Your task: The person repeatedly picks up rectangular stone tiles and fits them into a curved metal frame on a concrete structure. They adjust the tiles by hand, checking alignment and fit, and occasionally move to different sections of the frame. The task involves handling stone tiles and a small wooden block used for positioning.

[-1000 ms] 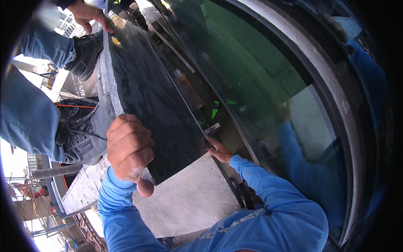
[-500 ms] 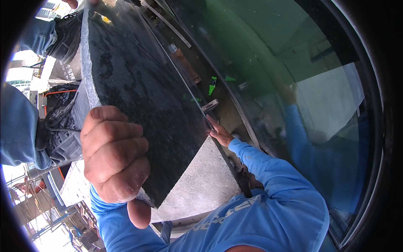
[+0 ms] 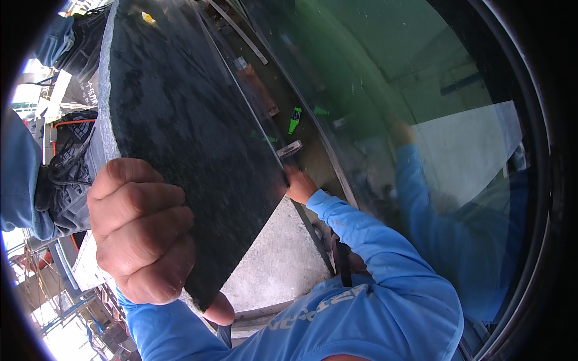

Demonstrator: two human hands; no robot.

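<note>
A large dark stone slab with a pale, rough-cut edge lies tilted across the middle. At its near left corner my left hand is closed round the edge, fingers over the top and the thumb showing below. My right hand grips the slab's right edge farther off, its fingertips hidden behind the stone. Under the near end shows a light grey stone surface.
At the left stand another person's dark shoes and jeans. Right of the slab runs a gap holding a green-and-black bottle, a brick-coloured piece and a small block. Beyond rises reflective glass.
The slab and both my hands have shifted a little left in view. My right hand has turned so its fingers are less visible. Another person's fingers at the far end have left view.
</note>
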